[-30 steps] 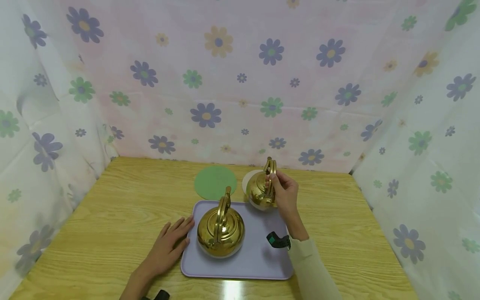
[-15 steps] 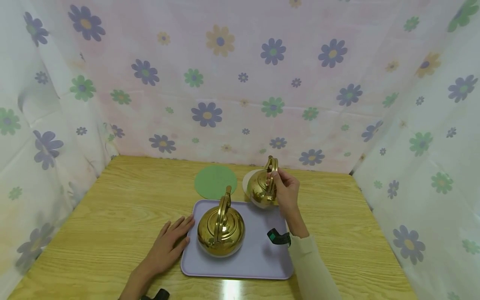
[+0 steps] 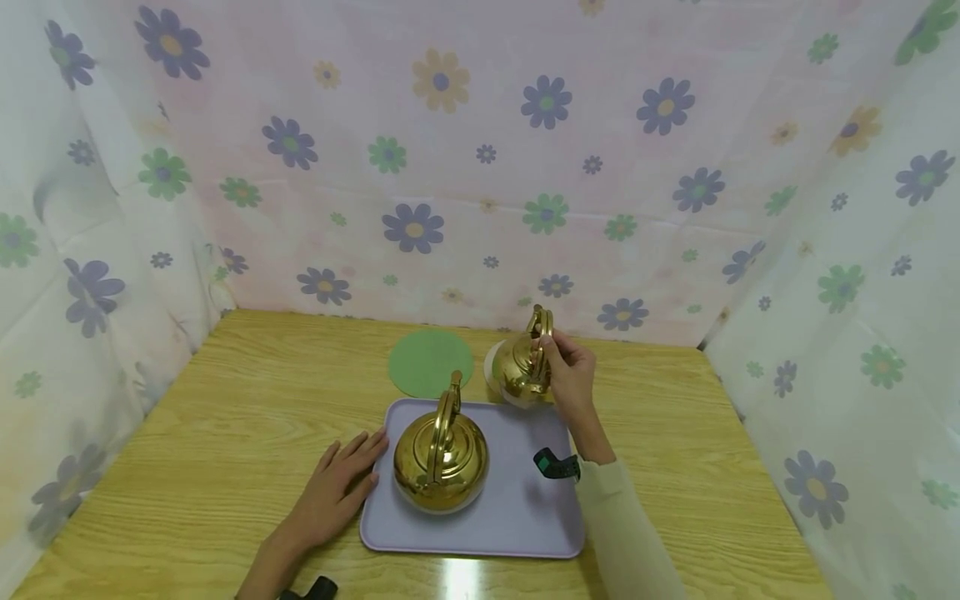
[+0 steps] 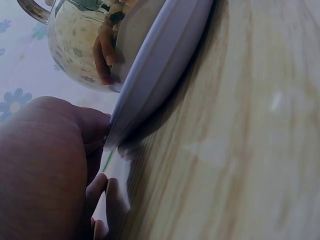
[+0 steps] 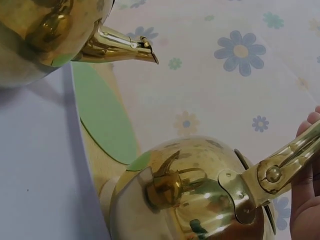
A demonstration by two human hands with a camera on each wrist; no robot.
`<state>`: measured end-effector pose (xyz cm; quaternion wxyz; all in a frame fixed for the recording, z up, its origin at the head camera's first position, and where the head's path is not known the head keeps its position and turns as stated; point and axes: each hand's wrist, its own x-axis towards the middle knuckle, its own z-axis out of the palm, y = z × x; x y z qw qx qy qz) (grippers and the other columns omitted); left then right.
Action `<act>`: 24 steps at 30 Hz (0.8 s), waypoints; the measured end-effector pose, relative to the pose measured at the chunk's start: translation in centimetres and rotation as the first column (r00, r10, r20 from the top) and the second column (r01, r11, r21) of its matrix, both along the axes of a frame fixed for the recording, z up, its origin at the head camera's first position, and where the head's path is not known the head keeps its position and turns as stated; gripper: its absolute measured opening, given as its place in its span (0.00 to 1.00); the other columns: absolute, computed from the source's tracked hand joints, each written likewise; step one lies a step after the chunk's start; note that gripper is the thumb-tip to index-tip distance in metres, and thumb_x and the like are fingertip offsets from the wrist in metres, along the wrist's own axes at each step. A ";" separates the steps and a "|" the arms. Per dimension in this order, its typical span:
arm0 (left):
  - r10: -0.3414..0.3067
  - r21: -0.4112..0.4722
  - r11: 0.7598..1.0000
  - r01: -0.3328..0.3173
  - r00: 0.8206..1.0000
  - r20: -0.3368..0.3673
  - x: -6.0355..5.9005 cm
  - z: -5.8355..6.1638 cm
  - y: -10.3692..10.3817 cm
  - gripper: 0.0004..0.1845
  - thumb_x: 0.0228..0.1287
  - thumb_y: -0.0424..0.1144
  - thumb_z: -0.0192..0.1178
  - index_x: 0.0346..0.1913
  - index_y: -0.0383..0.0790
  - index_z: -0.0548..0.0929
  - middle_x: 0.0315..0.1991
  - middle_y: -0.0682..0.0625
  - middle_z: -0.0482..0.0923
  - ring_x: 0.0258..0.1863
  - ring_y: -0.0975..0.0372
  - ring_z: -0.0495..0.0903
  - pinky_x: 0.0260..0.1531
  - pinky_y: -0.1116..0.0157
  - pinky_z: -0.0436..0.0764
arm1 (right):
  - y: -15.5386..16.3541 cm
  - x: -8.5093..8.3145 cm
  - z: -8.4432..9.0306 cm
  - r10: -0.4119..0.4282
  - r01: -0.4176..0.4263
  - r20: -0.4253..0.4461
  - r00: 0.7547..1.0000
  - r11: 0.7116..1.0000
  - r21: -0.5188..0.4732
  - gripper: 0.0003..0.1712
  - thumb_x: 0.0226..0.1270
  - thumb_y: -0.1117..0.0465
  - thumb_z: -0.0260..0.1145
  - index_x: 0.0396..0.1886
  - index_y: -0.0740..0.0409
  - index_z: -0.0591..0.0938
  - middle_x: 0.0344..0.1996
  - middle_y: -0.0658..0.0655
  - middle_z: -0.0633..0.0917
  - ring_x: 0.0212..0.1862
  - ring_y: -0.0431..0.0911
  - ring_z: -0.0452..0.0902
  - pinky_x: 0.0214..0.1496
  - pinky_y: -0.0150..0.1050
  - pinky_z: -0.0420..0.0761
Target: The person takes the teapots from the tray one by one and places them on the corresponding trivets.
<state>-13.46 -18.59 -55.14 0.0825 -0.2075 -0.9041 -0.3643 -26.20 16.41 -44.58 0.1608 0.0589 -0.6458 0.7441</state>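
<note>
My right hand [image 3: 572,377] grips the raised handle of a shiny gold kettle [image 3: 517,367], with the handle also showing beside my fingers in the right wrist view. That kettle [image 5: 195,195] is over the tray's far right edge and overlaps a pale round mat [image 3: 491,367]. A second gold kettle [image 3: 441,467], handle up and spout pointing away, stands on the left half of the lilac tray [image 3: 525,521]. My left hand [image 3: 337,487] lies with fingers extended at the tray's left edge. In the left wrist view its thumb touches the rim of the tray [image 4: 150,75].
Behind the tray, a green round mat [image 3: 430,363] lies on the wooden table [image 3: 247,417], left of the pale one. A flowered curtain [image 3: 480,183] closes off the back and both sides.
My right hand has carried its kettle slightly away from me, over the tray's far edge toward the pale mat. The left hand and the other kettle stay in place.
</note>
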 end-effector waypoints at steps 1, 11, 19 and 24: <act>0.000 0.001 1.000 0.000 1.000 0.000 0.0 0.1 0.0 0.25 0.76 0.39 0.56 0.73 0.40 0.73 0.75 0.47 0.68 0.75 0.40 0.62 0.75 0.39 0.46 | -0.1 -0.1 0.0 0.007 -0.007 -0.010 1.000 1.000 -0.011 0.21 0.77 0.66 0.60 0.56 0.84 0.78 0.33 0.47 0.88 0.36 0.39 0.83 0.37 0.27 0.82; -0.003 0.004 1.000 0.003 1.000 0.018 -0.1 0.0 -0.1 0.25 0.77 0.39 0.56 0.73 0.40 0.72 0.76 0.48 0.67 0.76 0.41 0.61 0.74 0.36 0.46 | -0.2 -1.1 -0.4 0.028 -0.029 -0.025 0.999 0.999 -0.035 0.21 0.77 0.68 0.60 0.56 0.86 0.77 0.33 0.50 0.89 0.34 0.39 0.84 0.37 0.28 0.84; -0.007 0.008 1.000 0.007 0.999 0.033 -0.1 0.0 -0.1 0.26 0.77 0.39 0.56 0.73 0.40 0.72 0.76 0.48 0.66 0.76 0.41 0.60 0.73 0.36 0.46 | -0.2 -1.5 -0.6 0.014 -0.014 0.002 1.000 0.999 -0.031 0.21 0.77 0.66 0.61 0.55 0.86 0.77 0.32 0.51 0.89 0.34 0.41 0.83 0.36 0.28 0.83; -0.008 0.012 1.000 0.008 0.999 0.037 -0.1 0.1 -0.1 0.26 0.77 0.40 0.56 0.73 0.39 0.72 0.76 0.47 0.66 0.76 0.41 0.60 0.73 0.35 0.45 | -0.2 -1.8 -0.6 0.011 -0.011 0.010 1.000 1.000 -0.026 0.19 0.76 0.66 0.62 0.54 0.83 0.79 0.33 0.54 0.89 0.34 0.42 0.84 0.34 0.28 0.83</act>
